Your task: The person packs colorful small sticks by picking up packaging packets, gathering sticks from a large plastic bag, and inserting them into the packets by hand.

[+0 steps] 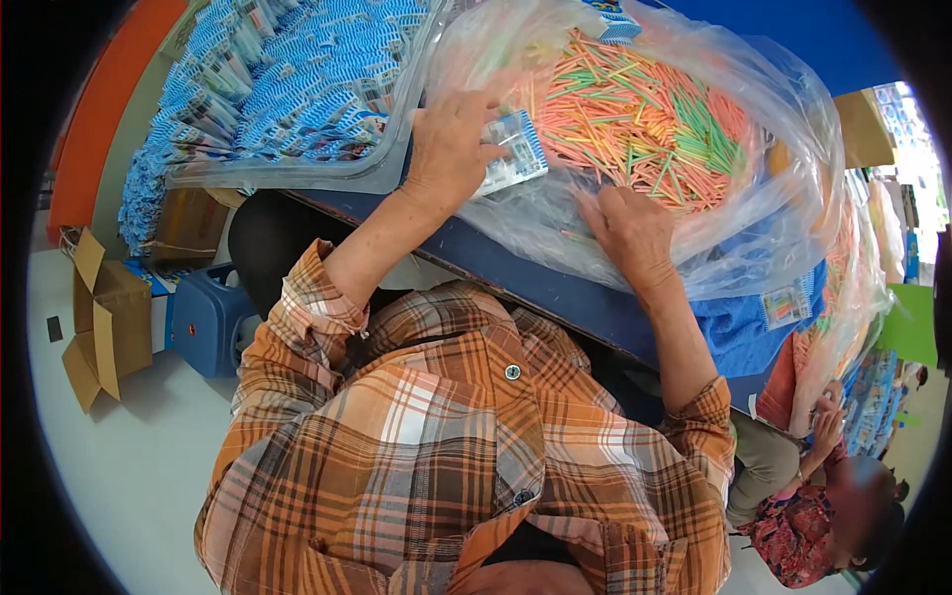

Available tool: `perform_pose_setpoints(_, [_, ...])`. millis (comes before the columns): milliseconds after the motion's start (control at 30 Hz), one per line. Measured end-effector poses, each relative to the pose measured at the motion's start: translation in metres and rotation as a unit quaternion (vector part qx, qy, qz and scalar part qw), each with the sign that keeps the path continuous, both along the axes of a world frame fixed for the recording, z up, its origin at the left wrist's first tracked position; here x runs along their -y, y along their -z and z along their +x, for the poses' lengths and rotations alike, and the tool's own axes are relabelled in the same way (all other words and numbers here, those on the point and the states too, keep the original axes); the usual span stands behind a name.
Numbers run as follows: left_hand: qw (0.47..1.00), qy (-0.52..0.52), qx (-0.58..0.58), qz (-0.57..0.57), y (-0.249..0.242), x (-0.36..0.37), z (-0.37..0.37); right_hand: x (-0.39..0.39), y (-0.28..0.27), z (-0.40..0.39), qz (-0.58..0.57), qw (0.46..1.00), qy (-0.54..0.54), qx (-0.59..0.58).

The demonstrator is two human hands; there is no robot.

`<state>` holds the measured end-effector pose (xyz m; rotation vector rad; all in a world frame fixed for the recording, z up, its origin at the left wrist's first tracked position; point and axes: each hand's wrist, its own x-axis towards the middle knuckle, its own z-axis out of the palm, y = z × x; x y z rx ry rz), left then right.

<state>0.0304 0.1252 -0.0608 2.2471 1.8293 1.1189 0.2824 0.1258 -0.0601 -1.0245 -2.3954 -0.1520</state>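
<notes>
My left hand [451, 149] is at the upper middle, its thumb and fingers closed on the edge of a small clear packet [518, 154] with a blue and white border. To the right of it, a large clear plastic bag [793, 129] lies open around a heap of thin pink, green and yellow sticks [645, 119]. At the near edge of the heap is my right hand [630, 233], fingers bent down and pressed together on the sticks and the bag's plastic; what lies between its fingertips is hidden.
A clear bin [288, 177] full of blue-and-white packets [307, 89] stands at the upper left. On the blue table at the right are a blue cloth [744, 332] and another packet. A person [793, 526] sits at the lower right. An open cardboard box [119, 332] and a blue stool [210, 322] stand left.
</notes>
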Motion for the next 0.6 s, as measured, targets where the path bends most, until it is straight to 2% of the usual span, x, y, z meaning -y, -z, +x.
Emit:
perform_pose_setpoints(133, [0.989,-0.006,0.135,-0.064,-0.005,0.001,-0.003,-0.002,0.004,0.002,-0.003,1.000,0.001,0.023])
perform_pose_setpoints(233, [0.980,0.013,0.185,-0.068,-0.002,-0.001,-0.007,-0.007,0.004,0.005,-0.013,1.000,0.003,0.005])
perform_pose_setpoints(333, [0.976,-0.022,0.194,-0.097,-0.011,0.001,-0.005,-0.009,-0.011,0.004,-0.014,1.000,0.024,-0.015])
perform_pose_setpoints(433, [0.973,0.008,0.223,-0.066,-0.004,-0.002,-0.007,-0.012,-0.016,0.004,-0.021,0.999,0.011,-0.030])
perform_pose_setpoints(533, [0.979,0.003,0.161,-0.126,-0.006,-0.001,-0.011,-0.010,-0.018,0.004,-0.035,0.998,0.014,-0.044])
perform_pose_setpoints(600, [0.994,0.045,0.093,0.047,0.000,-0.005,-0.013,-0.010,-0.018,0.002,-0.060,0.996,0.011,-0.068])
